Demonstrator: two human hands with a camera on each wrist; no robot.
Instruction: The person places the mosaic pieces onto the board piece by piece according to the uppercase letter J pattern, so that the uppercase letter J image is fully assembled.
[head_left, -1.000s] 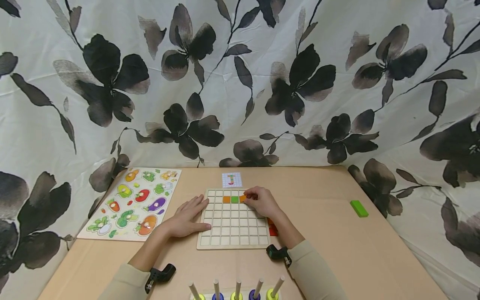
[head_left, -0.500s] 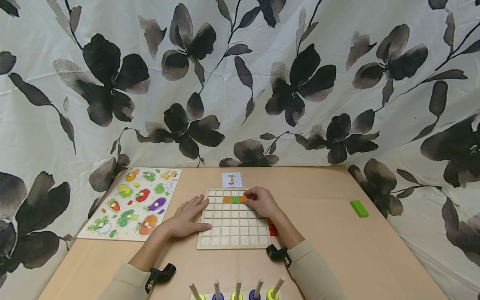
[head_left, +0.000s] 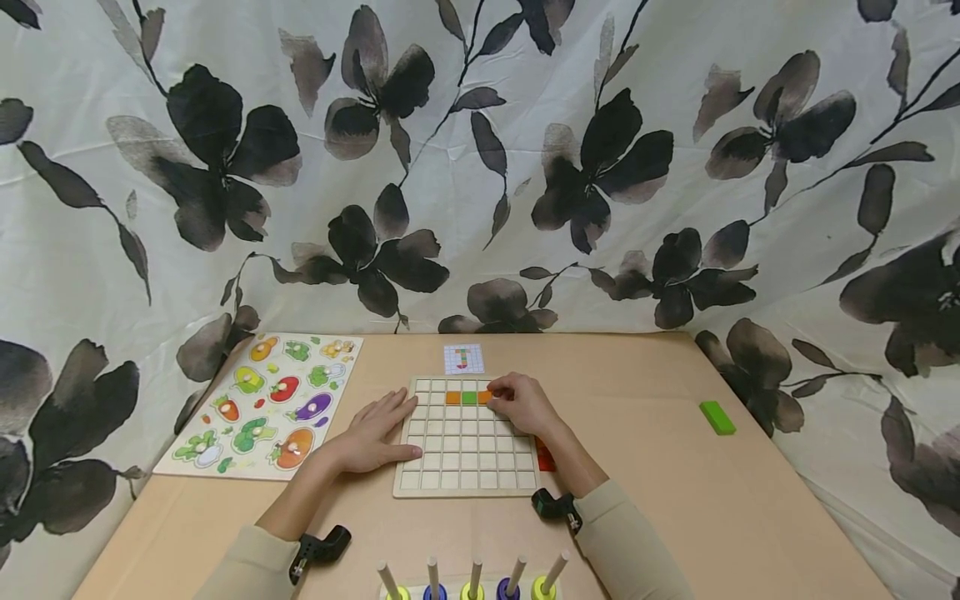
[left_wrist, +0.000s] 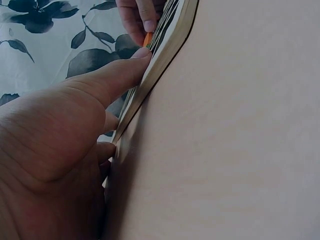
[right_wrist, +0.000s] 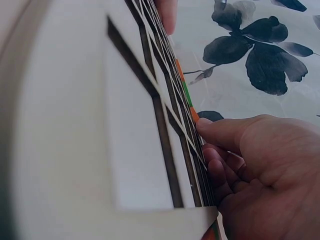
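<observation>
A pale wooden grid board (head_left: 467, 462) lies in the middle of the table in the head view. In its second row from the far edge sit an orange square tile (head_left: 453, 398) and a green square tile (head_left: 469, 398). Beside the green one, the right hand (head_left: 527, 406) pinches another orange square tile (head_left: 483, 398), partly hidden under the fingertips. The right wrist view shows the thumb (right_wrist: 207, 129) pressed against this tile at the board's surface. With fingers spread, the left hand (head_left: 371, 439) rests along the board's left edge, its thumb (left_wrist: 132, 65) on the rim.
Behind the board lies a small pattern card (head_left: 464, 359). A red piece (head_left: 545, 457) shows beneath the right forearm, and a green block (head_left: 717, 417) sits far right. At left is a vegetable picture board (head_left: 266, 408). Several pegs with rings (head_left: 473, 583) stand at the front.
</observation>
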